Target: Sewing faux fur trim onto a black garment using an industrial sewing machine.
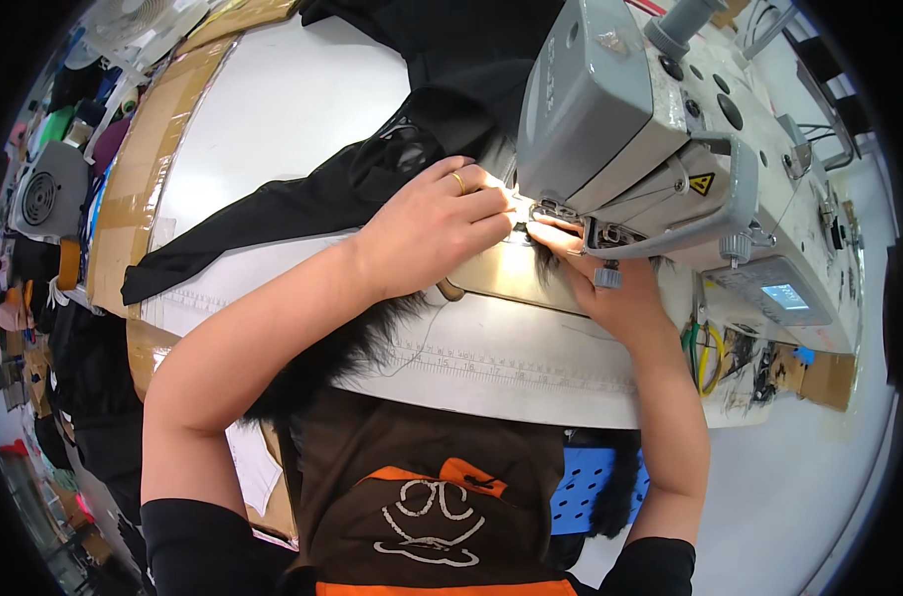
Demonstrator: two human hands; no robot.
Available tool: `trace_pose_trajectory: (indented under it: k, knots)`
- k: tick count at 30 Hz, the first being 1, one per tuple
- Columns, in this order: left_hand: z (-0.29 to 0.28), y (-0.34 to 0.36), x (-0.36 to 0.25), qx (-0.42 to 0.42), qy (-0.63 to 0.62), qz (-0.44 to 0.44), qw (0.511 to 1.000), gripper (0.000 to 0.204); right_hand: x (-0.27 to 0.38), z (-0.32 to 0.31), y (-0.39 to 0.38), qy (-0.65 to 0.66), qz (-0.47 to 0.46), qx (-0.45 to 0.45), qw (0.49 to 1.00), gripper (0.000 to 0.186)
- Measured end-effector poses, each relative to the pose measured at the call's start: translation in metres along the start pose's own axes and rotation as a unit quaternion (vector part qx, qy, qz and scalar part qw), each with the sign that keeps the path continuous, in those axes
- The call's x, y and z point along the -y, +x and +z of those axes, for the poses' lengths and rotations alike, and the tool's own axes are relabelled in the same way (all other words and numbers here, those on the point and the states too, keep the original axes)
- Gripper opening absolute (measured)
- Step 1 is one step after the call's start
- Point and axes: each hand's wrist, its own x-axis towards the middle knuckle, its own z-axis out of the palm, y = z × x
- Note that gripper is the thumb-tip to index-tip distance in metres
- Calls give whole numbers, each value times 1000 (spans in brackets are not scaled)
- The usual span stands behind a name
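Observation:
A sewing machine (610, 109) stands over the white table at the right, its needle area brightly lit. My left hand (432, 233), with a ring on one finger, is closed at the left of the presser foot, fingertips pinching the edge of a black garment (312, 204). The garment spreads away to the left and far side. From the right, my right hand (615, 293) reaches under the machine head, its fingers closed on black fur trim (546, 266) beside the needle. More black fur hangs below my left forearm. Glare and the machine partly hide the fingertips.
Printed rulers (501, 370) run along the table's near edge. Green and yellow-handled scissors (708, 353) lie right of my right forearm, below the machine's small lit screen (785, 296). Taped cardboard (134, 189) borders the table at the left. A blue perforated panel (583, 487) shows below.

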Motion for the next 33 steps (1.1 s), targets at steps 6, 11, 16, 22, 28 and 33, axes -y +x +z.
trace_pose_trajectory:
  k: [6, 11, 16, 22, 28, 33]
  knots:
    - [-1, 0, 3, -12, -3, 28, 1000, 13, -1, -2, -3, -65, 10, 32, 997, 50]
    - [-3, 4, 4, 26, 33, 56, 998, 13, -8, 3, -1, -39, -69, -60, 995, 11]
    - [-5, 4, 4, 33, 44, 56, 997, 13, 4, -3, 1, -73, 13, 9, 997, 46]
    - [-4, 5, 7, 35, 32, 52, 998, 15, -12, 10, -3, -84, -17, -29, 996, 20]
    - [-3, 6, 8, 13, 20, 41, 999, 13, -26, 25, -11, -152, -30, -66, 986, 27]
    - [1, 2, 9, 6, 24, 22, 999, 11, -18, 21, -5, -119, 14, -67, 991, 19]
